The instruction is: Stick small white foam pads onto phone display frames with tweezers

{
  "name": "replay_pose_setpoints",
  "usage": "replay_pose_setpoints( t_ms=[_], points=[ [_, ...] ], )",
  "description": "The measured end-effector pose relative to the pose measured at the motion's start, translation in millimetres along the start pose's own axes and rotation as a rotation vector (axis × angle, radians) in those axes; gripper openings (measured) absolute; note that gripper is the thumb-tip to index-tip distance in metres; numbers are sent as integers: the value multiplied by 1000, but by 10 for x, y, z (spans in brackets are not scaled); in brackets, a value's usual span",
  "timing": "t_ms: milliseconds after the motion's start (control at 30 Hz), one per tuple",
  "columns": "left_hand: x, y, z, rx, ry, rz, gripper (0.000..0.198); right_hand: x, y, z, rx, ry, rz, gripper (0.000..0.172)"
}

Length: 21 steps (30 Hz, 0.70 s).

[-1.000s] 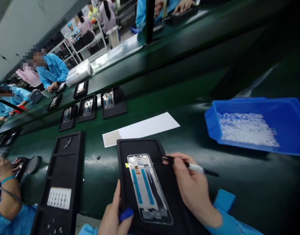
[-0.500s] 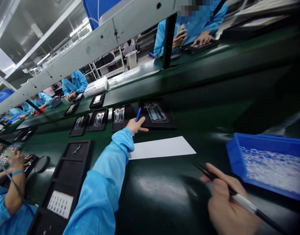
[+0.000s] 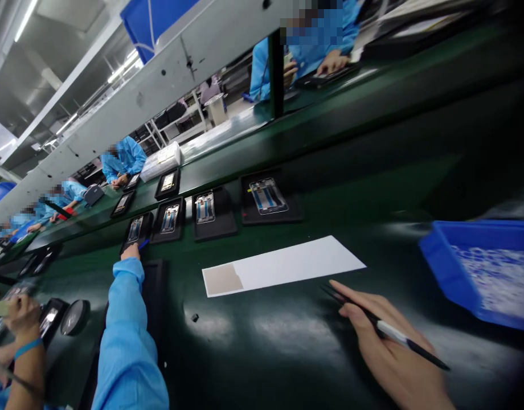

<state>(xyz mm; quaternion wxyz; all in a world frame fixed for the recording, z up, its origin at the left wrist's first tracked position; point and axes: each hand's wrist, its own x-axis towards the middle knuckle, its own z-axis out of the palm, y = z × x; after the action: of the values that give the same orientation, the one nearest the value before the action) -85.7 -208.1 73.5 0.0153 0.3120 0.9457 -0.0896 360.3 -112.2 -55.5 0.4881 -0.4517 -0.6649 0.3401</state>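
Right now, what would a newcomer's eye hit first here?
Likely the white strip with its beige left end, bright on the dark green bench in mid-picture. Next, at the right edge, the blue bin of small white pieces. Then the hands: the left far out at a black tray, the right holding tweezers just below the strip.

There is room to pass on the near table (image 3: 245, 353), between the left arm (image 3: 125, 336) and the right hand (image 3: 390, 353), but the tweezers (image 3: 392, 331) poke in. The paper (image 3: 300, 259) lies flat, so a hand can go over it. Far trays (image 3: 221, 219) make a row in the way. The box (image 3: 447, 273) blocks the right.
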Motion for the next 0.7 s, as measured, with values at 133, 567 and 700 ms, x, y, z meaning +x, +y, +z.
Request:
replay_pose_setpoints(
  t_ms=[133, 567, 700],
  points=[
    [61, 52, -63, 124, 69, 77, 36, 22, -44, 13, 59, 11, -14, 26],
    [-2077, 458, -694, 99, 403, 811, 28, -113, -37, 33, 483, -104, 217, 53],
    [-3015, 797, -588, -42, 319, 1175, 20, -96, -7, 23, 552, -65, 292, 58]
  ],
)
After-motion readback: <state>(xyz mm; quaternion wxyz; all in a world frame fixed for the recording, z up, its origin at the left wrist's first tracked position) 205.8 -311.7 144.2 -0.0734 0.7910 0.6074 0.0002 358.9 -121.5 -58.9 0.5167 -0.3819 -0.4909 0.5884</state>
